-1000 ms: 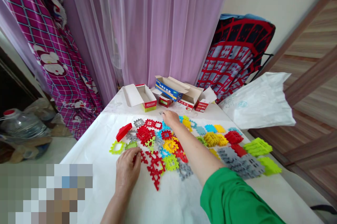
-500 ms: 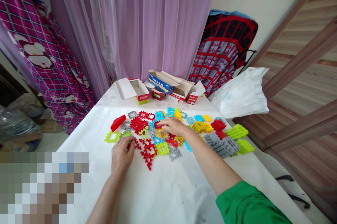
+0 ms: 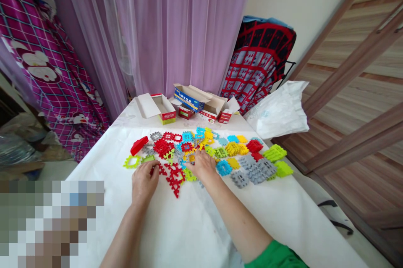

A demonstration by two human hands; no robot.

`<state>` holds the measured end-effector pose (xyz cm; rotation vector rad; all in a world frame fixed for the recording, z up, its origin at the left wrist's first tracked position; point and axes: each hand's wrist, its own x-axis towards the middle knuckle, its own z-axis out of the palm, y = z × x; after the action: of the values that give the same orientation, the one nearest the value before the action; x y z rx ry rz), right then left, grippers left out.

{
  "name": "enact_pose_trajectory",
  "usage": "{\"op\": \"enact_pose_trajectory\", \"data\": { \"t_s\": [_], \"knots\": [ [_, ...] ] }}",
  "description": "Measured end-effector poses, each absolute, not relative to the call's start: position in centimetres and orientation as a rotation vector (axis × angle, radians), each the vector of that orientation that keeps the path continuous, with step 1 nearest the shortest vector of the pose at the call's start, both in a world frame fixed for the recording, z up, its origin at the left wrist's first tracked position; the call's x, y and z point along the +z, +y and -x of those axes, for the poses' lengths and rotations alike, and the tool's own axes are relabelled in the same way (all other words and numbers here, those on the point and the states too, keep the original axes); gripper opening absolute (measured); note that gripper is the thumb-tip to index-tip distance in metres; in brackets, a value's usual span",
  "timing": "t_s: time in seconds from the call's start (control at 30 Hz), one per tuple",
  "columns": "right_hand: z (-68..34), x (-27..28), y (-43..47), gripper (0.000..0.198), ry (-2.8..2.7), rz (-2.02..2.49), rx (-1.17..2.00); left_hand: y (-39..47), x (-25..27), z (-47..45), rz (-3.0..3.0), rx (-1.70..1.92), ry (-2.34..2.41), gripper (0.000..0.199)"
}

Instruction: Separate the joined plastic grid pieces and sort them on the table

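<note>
Toothed plastic building pieces in several colours lie spread over the white table. My left hand (image 3: 145, 179) rests at the near left of the pile, its fingers curled around a red building piece (image 3: 154, 169) that is mostly hidden. Just right of it lie red triangular pieces (image 3: 176, 177). My right hand (image 3: 204, 166) reaches over the middle of the pile, thumb apart from the fingers, and its fingertips are partly hidden among the pieces. Near its thumb is a lime-green square piece (image 3: 189, 174). A blue piece (image 3: 223, 168) sits to its right.
Grey stacked pieces (image 3: 256, 170), yellow pieces (image 3: 233, 148) and lime-green stacks (image 3: 275, 153) line the right side. A standing red piece (image 3: 139, 146) is at the left. Open cardboard boxes, one blue (image 3: 188, 99), stand at the back. A white bag (image 3: 278, 110) lies at the right edge.
My right hand has come back toward me from the far part of the pile to its near middle. Blue, yellow and grey pieces now show right of it. The left hand stays put.
</note>
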<state>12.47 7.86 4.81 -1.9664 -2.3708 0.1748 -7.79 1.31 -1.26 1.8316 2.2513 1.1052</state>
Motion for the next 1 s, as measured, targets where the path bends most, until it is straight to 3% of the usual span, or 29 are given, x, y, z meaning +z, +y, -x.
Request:
{"op": "enact_pose_trajectory", "data": {
  "t_s": [0.5,1.0],
  "knots": [
    [-20.0,2.5,5.6,0.057,-2.075,1.546,0.347,1.4,-1.0,7.8,-1.81,1.112,2.26,0.031],
    [-31.0,3.4,1.8,0.054,-1.876,1.875,0.163,1.5,-1.1,8.3,-1.818,1.021,2.274,0.037]
  ]
}}
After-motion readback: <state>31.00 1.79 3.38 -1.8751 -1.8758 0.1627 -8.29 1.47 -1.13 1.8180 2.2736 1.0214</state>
